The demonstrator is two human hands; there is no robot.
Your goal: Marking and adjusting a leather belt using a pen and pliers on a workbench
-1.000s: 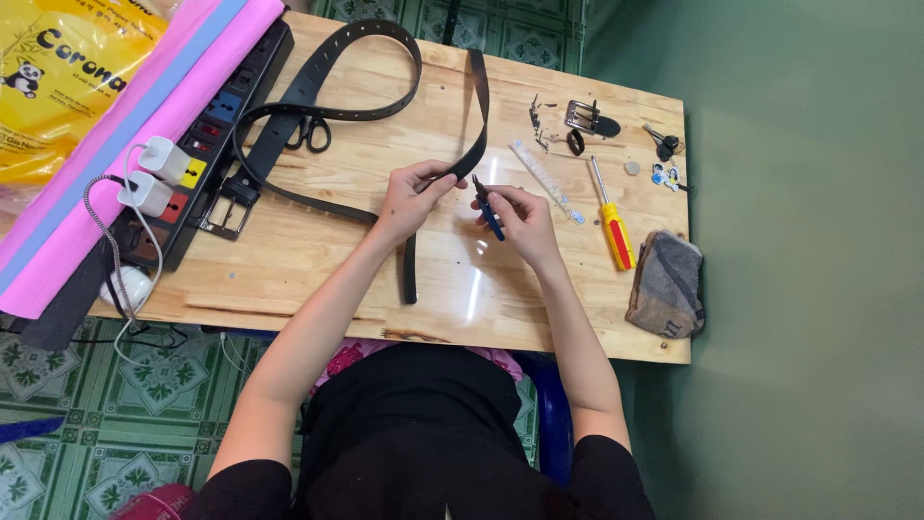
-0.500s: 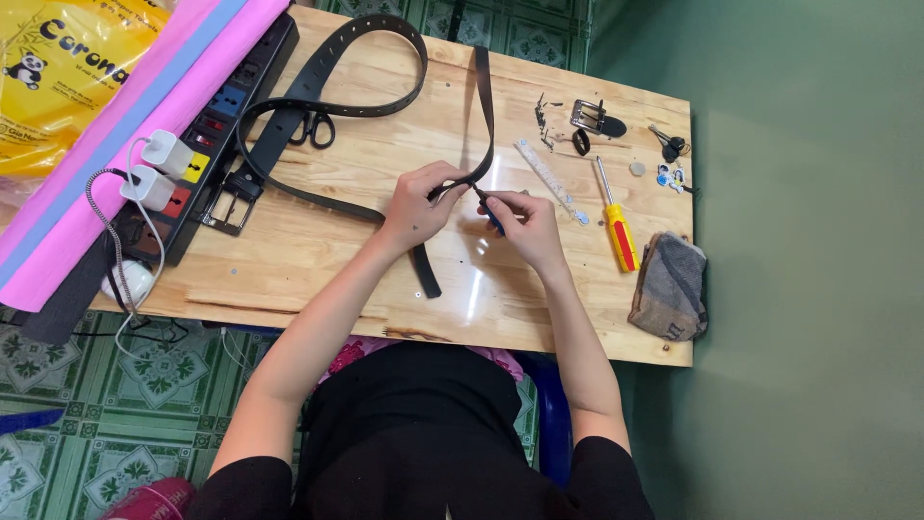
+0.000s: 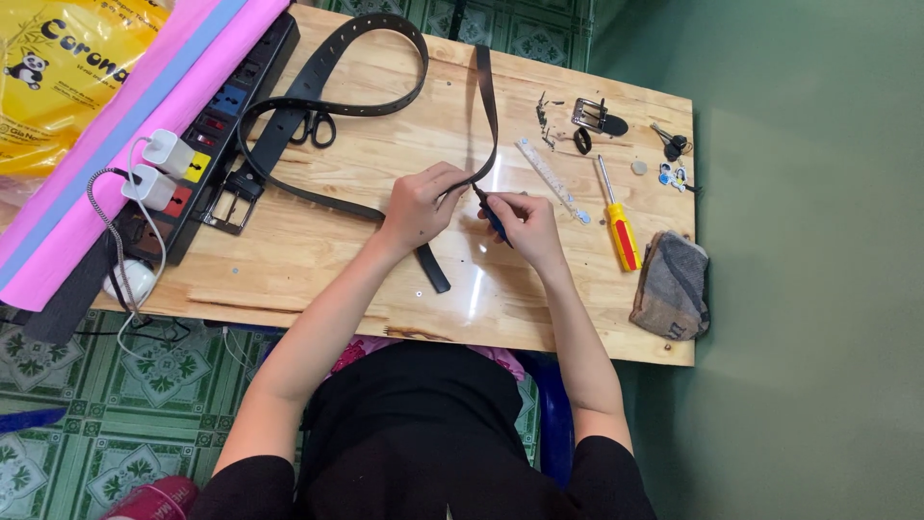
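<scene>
From the head view, we pinch the belt [image 3: 486, 106] with our left hand [image 3: 421, 205] near the table's [image 3: 318, 260] middle, while our right hand [image 3: 526, 223] grips a blue tool [image 3: 493, 218] touching it. A screwdriver [image 3: 618, 220] lies just beside.

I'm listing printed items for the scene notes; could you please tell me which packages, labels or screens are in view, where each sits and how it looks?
Yellow plastic bag: top left corner, beyond the pink roll; glossy, crumpled, dark lettering and a small panda picture.
Grey pouch: right table edge, below the yellow-handled screwdriver; soft, rectangular, small print near its lower corner.
No screens or signs.
</scene>
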